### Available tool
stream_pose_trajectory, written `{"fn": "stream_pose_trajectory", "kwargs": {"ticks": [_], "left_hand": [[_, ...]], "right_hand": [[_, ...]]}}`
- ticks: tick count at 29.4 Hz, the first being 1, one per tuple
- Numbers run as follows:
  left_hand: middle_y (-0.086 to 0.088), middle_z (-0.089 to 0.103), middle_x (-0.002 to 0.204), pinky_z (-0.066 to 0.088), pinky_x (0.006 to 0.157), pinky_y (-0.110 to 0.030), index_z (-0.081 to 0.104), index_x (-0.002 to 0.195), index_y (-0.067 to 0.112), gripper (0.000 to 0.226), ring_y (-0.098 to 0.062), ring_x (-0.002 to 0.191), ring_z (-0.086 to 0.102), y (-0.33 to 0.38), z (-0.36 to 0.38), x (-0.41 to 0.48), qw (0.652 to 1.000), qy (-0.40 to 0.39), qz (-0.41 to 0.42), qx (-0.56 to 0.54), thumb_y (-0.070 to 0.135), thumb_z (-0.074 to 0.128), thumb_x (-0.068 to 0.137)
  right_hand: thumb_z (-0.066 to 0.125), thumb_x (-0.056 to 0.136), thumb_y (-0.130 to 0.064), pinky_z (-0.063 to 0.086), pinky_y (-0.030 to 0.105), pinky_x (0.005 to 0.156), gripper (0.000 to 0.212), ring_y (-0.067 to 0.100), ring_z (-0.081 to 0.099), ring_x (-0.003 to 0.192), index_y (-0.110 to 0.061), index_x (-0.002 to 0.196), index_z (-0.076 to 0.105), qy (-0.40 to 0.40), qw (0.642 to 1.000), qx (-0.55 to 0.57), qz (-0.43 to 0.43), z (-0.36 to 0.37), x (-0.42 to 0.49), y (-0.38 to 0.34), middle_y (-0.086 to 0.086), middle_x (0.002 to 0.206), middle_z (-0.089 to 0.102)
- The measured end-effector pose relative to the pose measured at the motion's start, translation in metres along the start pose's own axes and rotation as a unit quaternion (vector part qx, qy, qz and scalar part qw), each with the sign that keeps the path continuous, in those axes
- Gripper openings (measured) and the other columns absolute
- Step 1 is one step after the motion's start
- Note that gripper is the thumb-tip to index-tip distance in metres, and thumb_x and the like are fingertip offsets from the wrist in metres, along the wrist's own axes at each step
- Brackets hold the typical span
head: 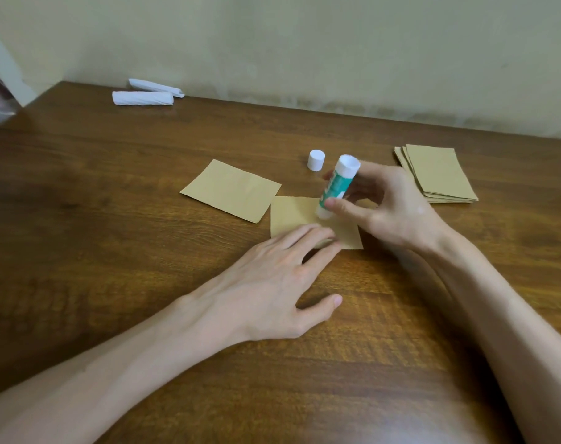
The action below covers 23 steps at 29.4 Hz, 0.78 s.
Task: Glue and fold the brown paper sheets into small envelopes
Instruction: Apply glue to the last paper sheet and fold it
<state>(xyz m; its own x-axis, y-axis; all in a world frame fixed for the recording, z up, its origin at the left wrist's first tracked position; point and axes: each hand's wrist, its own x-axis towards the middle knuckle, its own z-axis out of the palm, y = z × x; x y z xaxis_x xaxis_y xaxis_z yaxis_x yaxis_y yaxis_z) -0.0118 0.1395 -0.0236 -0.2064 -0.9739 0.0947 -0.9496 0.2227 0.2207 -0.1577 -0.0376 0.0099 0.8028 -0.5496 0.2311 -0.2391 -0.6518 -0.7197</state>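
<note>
On the dark brown wooden table (112, 219), nearest the viewer, the left hand (272, 283) is laid flat. Its grip is apart, with straight fingers pressed on the near edge of a small square brown paper sheet (292, 216), and the thumb is spread out on the bare wood. That near edge is partly covered by the fingers.

Just beyond, a green and white glue stick (336, 184) is pinched in the grip of the right hand (391, 206). It is held tilted with its lower end down at the sheet. The sheet's far right corner is hidden by this hand.

A second flat brown paper square (231, 190) lies just beside the sheet, to the left. The white round glue cap (316, 160) stands behind the stick. A stack of brown paper sheets (439, 174) is seen at the right, behind the right hand. Two white rolled paper pieces (143, 98) lie at the far left edge, by the pale wall (304, 43).
</note>
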Motion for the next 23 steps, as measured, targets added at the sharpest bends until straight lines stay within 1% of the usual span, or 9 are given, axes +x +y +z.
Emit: {"fn": "stream_pose_trajectory", "kwargs": {"ticks": [3,7,10,12,13,15,18,20,23], "left_hand": [[0.006,0.018,0.167,0.023,0.124,-0.031,0.025,0.164,0.022,0.073,-0.01,0.155,0.012,-0.001,0.001,0.0,1.0,0.005,-0.002,-0.001,0.063,0.035,0.104],[0.006,0.018,0.167,0.025,0.125,-0.033,0.025,0.164,0.023,0.073,-0.01,0.156,0.013,-0.001,0.002,0.0,1.0,0.002,-0.002,-0.001,0.063,0.033,0.104],[0.005,0.02,0.167,0.025,0.124,-0.032,0.028,0.163,0.022,0.072,-0.01,0.155,0.014,-0.002,0.003,0.0,1.0,0.011,0.001,0.004,0.063,0.034,0.104],[0.005,0.021,0.166,0.025,0.123,-0.031,0.029,0.163,0.02,0.072,-0.011,0.155,0.015,-0.002,0.004,0.0,1.0,0.016,0.002,0.006,0.063,0.034,0.104],[0.004,0.022,0.166,0.025,0.123,-0.031,0.03,0.162,0.02,0.073,-0.011,0.155,0.015,-0.002,0.004,0.0,1.0,0.017,0.003,0.006,0.062,0.035,0.104],[0.004,0.023,0.166,0.026,0.122,-0.03,0.031,0.162,0.019,0.072,-0.011,0.155,0.016,-0.002,0.004,0.0,1.0,0.021,0.004,0.007,0.062,0.036,0.104],[0.003,0.025,0.165,0.027,0.122,-0.03,0.034,0.161,0.018,0.072,-0.011,0.154,0.018,-0.002,0.005,0.0,1.0,0.025,0.005,0.008,0.061,0.036,0.104],[0.002,0.028,0.163,0.03,0.122,-0.032,0.036,0.159,0.017,0.071,-0.012,0.153,0.021,-0.002,0.006,0.0,1.0,0.028,0.005,0.01,0.061,0.037,0.104],[0.002,0.027,0.164,0.03,0.121,-0.031,0.036,0.159,0.017,0.071,-0.012,0.154,0.02,-0.001,0.006,0.0,1.0,0.025,0.002,0.01,0.061,0.037,0.104]], "right_hand": [[0.083,0.091,-0.02,0.06,0.037,0.088,0.042,0.01,0.075,0.103,-0.017,0.127,0.061,-0.016,1.0,-0.011,0.002,0.002,-0.001,0.001,-0.005,0.109,0.079],[0.083,0.091,-0.028,0.06,0.038,0.092,0.031,0.012,0.074,0.107,-0.019,0.117,0.069,-0.032,0.999,0.008,0.004,0.001,0.0,-0.001,-0.007,0.112,0.078],[0.084,0.087,-0.033,0.06,0.041,0.091,0.029,0.016,0.074,0.099,-0.015,0.107,0.074,0.016,1.0,0.013,-0.012,0.008,0.001,-0.001,-0.005,0.103,0.077],[0.083,0.089,-0.028,0.06,0.041,0.093,0.024,0.013,0.075,0.1,-0.016,0.107,0.074,0.028,0.999,0.014,-0.02,0.01,0.002,0.0,-0.006,0.103,0.078],[0.082,0.091,-0.025,0.059,0.04,0.096,0.025,0.011,0.075,0.104,-0.014,0.112,0.074,0.023,0.999,0.022,-0.017,0.009,0.002,0.001,-0.005,0.106,0.078],[0.077,0.095,-0.014,0.057,0.035,0.104,0.028,0.008,0.072,0.114,-0.009,0.122,0.071,-0.001,0.999,0.034,-0.011,0.005,0.001,0.003,-0.004,0.115,0.077],[0.071,0.098,-0.003,0.055,0.027,0.105,0.023,0.004,0.071,0.116,-0.009,0.12,0.07,-0.042,0.998,0.037,-0.001,0.0,-0.002,0.001,-0.006,0.117,0.077],[0.076,0.095,-0.007,0.056,0.028,0.103,0.02,0.003,0.072,0.111,-0.013,0.114,0.07,-0.033,0.999,0.026,0.003,0.0,-0.002,-0.001,-0.007,0.113,0.078],[0.087,0.086,-0.025,0.06,0.032,0.097,0.027,0.002,0.074,0.104,-0.025,0.104,0.067,0.027,1.0,-0.007,0.009,0.006,0.002,-0.003,-0.008,0.107,0.078]]}}
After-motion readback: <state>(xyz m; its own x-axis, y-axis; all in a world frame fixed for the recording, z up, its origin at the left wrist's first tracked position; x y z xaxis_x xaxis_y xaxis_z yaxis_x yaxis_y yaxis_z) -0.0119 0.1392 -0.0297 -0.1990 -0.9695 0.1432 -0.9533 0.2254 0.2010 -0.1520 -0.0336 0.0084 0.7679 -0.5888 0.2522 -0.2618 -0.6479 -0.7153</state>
